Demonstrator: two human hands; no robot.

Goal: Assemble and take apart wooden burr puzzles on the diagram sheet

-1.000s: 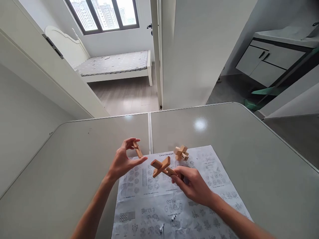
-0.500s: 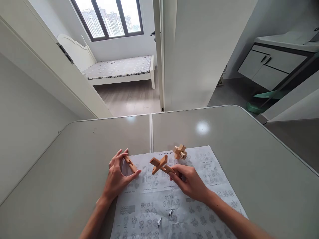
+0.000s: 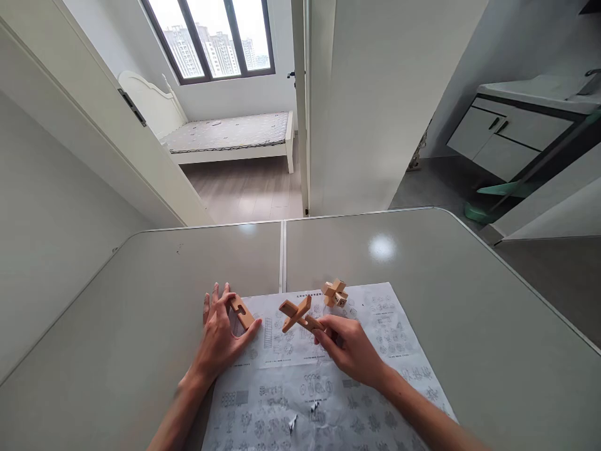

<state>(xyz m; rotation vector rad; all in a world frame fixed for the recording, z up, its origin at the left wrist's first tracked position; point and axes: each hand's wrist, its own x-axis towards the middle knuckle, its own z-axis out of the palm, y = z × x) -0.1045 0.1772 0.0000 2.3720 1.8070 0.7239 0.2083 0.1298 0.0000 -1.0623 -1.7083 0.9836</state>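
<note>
My left hand (image 3: 220,332) grips a notched wooden puzzle piece (image 3: 243,312) by its two ends, between thumb and index finger, with its slotted face turned up. The other fingers are spread away from it. In my right hand (image 3: 350,344), thumb and fingers pinch the near end of a wooden puzzle assembly (image 3: 297,313), whose pieces cross one another in the air above the sheet. The two held parts are apart. Behind my right hand, an interlocked wooden burr puzzle (image 3: 335,293) with dark marks on it sits by the sheet's far edge.
A creased paper sheet (image 3: 282,379) printed with small diagrams lies on the grey table (image 3: 131,300), with small tears near its middle. A pale seam strip (image 3: 283,257) crosses the table. Beyond are a bed (image 3: 235,131), a window and a white cabinet (image 3: 509,128).
The piece in my left hand has turned so its slotted face shows more. The view has tilted slightly; my right hand keeps its hold on the assembly.
</note>
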